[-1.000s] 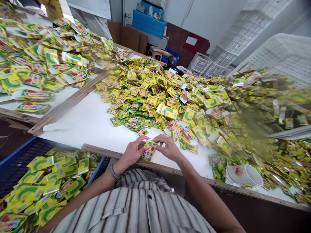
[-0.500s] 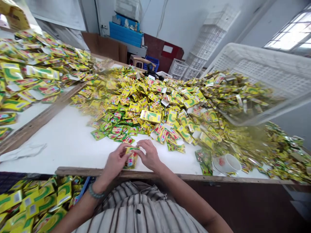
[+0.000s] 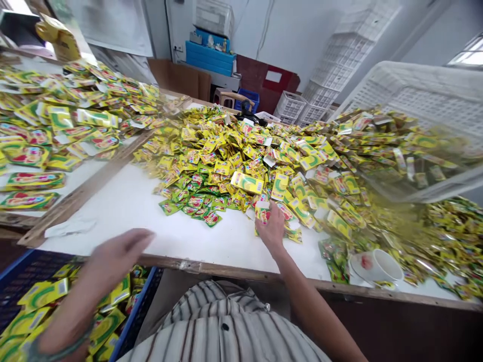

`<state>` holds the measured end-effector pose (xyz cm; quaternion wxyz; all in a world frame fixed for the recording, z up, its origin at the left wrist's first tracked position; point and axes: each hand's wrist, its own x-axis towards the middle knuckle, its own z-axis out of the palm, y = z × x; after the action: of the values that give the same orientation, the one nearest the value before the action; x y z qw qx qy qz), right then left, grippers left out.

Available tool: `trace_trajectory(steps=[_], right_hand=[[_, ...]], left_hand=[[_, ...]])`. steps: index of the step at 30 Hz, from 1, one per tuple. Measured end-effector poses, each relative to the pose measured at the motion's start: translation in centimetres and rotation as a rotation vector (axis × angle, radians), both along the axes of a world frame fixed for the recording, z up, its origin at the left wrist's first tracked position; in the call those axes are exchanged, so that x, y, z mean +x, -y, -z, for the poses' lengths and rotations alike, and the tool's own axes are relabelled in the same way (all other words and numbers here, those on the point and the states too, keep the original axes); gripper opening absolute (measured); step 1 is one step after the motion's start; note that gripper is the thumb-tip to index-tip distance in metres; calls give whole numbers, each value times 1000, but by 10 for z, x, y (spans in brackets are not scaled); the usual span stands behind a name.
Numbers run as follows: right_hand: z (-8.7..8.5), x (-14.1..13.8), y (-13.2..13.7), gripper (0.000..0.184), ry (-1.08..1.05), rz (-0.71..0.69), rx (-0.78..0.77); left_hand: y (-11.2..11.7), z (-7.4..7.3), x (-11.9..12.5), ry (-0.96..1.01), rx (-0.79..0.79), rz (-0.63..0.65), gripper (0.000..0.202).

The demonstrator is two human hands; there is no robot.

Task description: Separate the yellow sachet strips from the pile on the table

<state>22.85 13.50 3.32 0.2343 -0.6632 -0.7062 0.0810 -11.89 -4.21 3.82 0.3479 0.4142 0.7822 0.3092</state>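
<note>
My left hand (image 3: 118,254) is blurred above the front left edge of the table, over a blue crate (image 3: 138,306). Its fingers are loosely stretched out and nothing shows in them. My right hand (image 3: 272,227) reaches to the front of the pile, its fingers around a small printed box (image 3: 262,215) with a white end flap. Just left of that lie green sachets (image 3: 196,201). A yellow box (image 3: 247,182) rests on the heap of yellow sachets (image 3: 211,146) behind. Filled yellow boxes (image 3: 45,296) lie in the crate below my left arm.
A wooden strip (image 3: 90,186) divides the white table (image 3: 124,211), with more boxes (image 3: 98,118) beyond it. At the right, a white plastic basket (image 3: 415,85) lies tipped with boxes spilling out. A white cup (image 3: 377,265) lies near the front edge.
The box that both hands held at the table edge is gone from them. My left hand swung left over the crate; my right hand moved right and forward onto another box.
</note>
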Motion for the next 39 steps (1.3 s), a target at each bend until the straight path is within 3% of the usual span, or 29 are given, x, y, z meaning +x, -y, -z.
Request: trace_trajectory(steps=[4,6,8,10,12,14,16,22,25,29,34,36,39], right_hand=[[1,-38,41,68,-167,-193,1],[3,-58,56,67,-274,-390,-134],[4,-73,57,61,-331,-561,-243],[3,-78,40,52,-265,-593,-222],[-1,-75,11,48,-58,-468,-107],[-3,-69,-19,56,199,-339,-31],[-2,-65,-38,56,398,-341,-24],[13,-65,-36,29,605,-498,13],[14,-63,-32,24,544,-524,24],[6,-62,-30,25,198,-521,-15],[4,-76,-16,31,-359,-559,-394],[3,-84,-11,30,-433,-633,-481],[-4,-90,-7,22,-373,-716,-469]], left_hand=[[-45,11,86,515,31,31,64],[-60,19,112,743,76,33,73],[-67,28,124,864,123,-8,70],[-70,37,123,871,154,-78,67],[-69,43,117,842,152,-124,68],[-68,45,112,848,146,-129,68],[-67,46,111,874,159,-96,64],[-69,47,106,815,158,-31,59],[-69,51,101,794,144,-33,61],[-69,52,103,895,140,-45,64],[-68,49,107,976,154,0,70],[-67,48,106,956,157,19,68],[-66,48,105,972,157,21,66]])
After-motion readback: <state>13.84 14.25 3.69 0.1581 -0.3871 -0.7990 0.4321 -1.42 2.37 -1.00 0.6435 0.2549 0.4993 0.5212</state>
